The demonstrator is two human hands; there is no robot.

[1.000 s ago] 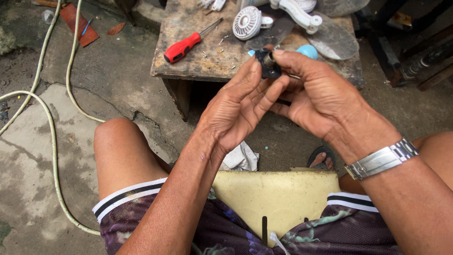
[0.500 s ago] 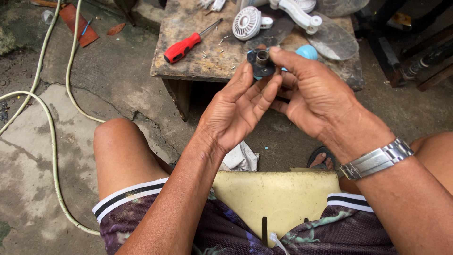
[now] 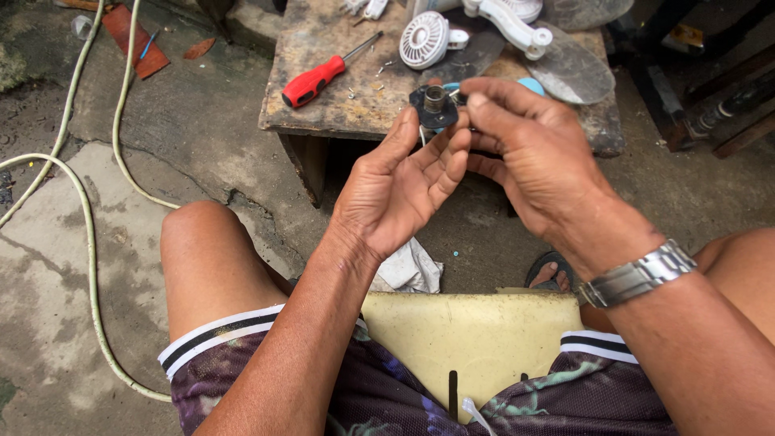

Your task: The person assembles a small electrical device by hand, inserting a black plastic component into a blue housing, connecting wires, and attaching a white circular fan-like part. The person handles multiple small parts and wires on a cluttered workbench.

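Head view, fingers first: left hand (image 3: 400,190) half open, fingertips (image 3: 456,141) propping a small dark part (image 3: 433,106) from below; right hand (image 3: 533,157) curled, thumb and forefinger pinching the part's edge, held above the front edge of the bench (image 3: 339,113). Best kept steady and square on the fingertips, grip light, metal hub facing up, loose screws kept in sight. Part: black plastic plate, short dull metal collar at centre. Beyond: worn, stained wooden top, red-handled screwdriver (image 3: 316,79), white ribbed fan housing (image 3: 425,39), grey translucent blades (image 3: 573,73). Steel watch (image 3: 638,273) on right wrist; pale hose (image 3: 85,218) over cracked concrete.
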